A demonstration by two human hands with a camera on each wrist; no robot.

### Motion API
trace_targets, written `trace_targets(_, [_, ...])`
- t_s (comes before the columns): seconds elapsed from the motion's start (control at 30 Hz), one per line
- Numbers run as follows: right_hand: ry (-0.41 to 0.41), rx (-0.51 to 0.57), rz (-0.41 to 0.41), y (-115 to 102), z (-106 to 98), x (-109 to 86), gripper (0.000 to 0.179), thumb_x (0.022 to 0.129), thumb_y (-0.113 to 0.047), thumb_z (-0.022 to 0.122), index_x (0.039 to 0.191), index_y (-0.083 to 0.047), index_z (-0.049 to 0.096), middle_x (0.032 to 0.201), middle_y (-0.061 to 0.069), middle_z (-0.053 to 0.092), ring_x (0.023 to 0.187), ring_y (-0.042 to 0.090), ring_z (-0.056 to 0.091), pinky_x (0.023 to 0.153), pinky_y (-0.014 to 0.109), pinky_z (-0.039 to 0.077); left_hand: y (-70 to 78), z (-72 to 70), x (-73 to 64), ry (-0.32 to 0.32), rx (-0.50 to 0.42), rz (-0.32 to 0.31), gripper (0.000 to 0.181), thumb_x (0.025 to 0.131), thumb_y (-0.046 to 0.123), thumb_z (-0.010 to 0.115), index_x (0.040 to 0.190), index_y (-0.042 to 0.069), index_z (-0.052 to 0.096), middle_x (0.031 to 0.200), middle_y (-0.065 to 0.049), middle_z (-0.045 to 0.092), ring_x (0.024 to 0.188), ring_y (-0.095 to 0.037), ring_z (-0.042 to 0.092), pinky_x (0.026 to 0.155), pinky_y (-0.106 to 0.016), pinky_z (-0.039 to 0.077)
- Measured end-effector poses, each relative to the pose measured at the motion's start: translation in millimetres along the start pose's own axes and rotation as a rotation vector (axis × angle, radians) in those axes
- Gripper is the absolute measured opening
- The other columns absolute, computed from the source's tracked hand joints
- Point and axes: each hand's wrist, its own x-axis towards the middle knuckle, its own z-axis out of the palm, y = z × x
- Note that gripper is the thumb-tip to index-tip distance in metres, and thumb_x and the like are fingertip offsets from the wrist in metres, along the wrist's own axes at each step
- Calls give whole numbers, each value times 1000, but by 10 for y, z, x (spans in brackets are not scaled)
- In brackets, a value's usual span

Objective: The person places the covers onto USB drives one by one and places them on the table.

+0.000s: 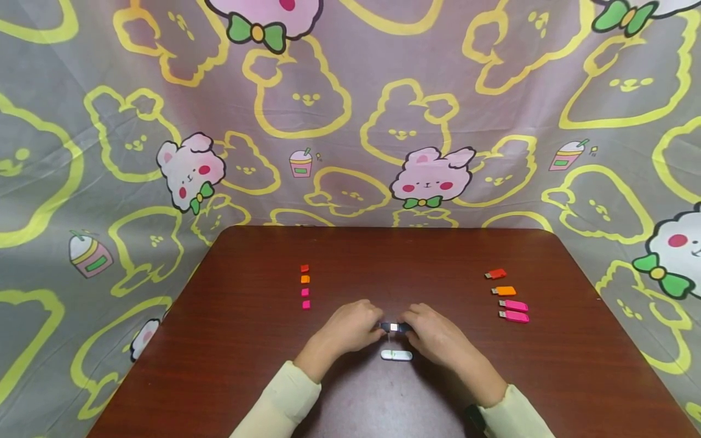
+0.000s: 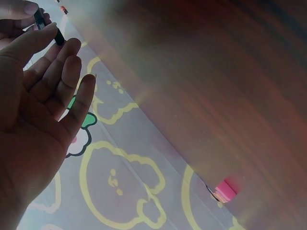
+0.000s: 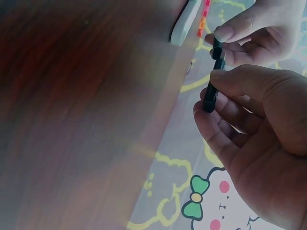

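Just past the white USB flash drive (image 1: 397, 355), a dark USB flash drive (image 1: 404, 327) is held level between both hands. Its bright metal connector shows between two dark parts. The left hand (image 1: 356, 325) pinches the dark cap (image 3: 217, 50) between thumb and fingers. On the other side, the right hand (image 1: 432, 333) grips the drive's body, thumb on top, as the right wrist view shows. In that view a small gap shows between cap and body, with the connector bridging part of it. The white drive lies on the table below, touched by neither hand.
On the left of the brown table (image 1: 263, 340) stand small caps in a column: a red cap (image 1: 305, 268), an orange cap (image 1: 305, 279) and pink ones (image 1: 305, 292). At right lie uncapped drives: red (image 1: 496, 274), orange (image 1: 504, 291) and two pink (image 1: 513, 305). A patterned curtain (image 1: 350, 152) surrounds the table.
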Motion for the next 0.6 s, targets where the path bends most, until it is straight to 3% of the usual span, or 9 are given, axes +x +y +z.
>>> trace_targets(0.6, [21,-5,-21,-20,26,6,22,77,-1,81,95,-9,72,86,-1,63,82,17,60,71,32,53,15,-8,7,11,6,21,21,86,30,80,78,16,66,68,9,56,67,-9,50,58,-25,43])
